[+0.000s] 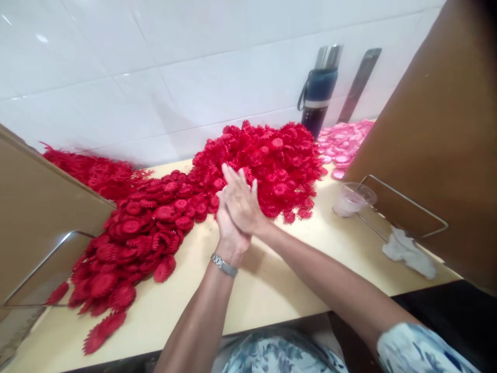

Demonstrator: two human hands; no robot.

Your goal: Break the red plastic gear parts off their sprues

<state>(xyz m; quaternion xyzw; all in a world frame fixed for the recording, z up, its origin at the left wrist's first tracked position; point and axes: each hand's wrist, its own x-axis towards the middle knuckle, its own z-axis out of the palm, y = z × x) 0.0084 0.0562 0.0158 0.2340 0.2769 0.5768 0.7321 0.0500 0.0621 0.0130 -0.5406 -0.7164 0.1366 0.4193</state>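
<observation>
My left hand (pixel 230 233), with a metal watch (pixel 224 265) on its wrist, is palm up under my right hand (pixel 241 201). The palms are pressed together over the pale table (pixel 287 274). The fingers of my right hand are stretched out and slightly apart; those of my left are mostly hidden beneath it. Whether anything lies between the palms is hidden. Just beyond them is a large heap of red fringed paper-like flowers (pixel 275 160). Stacked red discs with fringed edges (pixel 143 223) spread to the left.
Brown boards (pixel 430 129) with wire stands flank the table. A blue bottle (pixel 320 93), a dark bar (pixel 359 85) and pink discs (pixel 344 142) are at the back right. A plastic cup (pixel 351 199) and white tissue (pixel 407 251) lie on the right. Red strips (pixel 93 171) are back left.
</observation>
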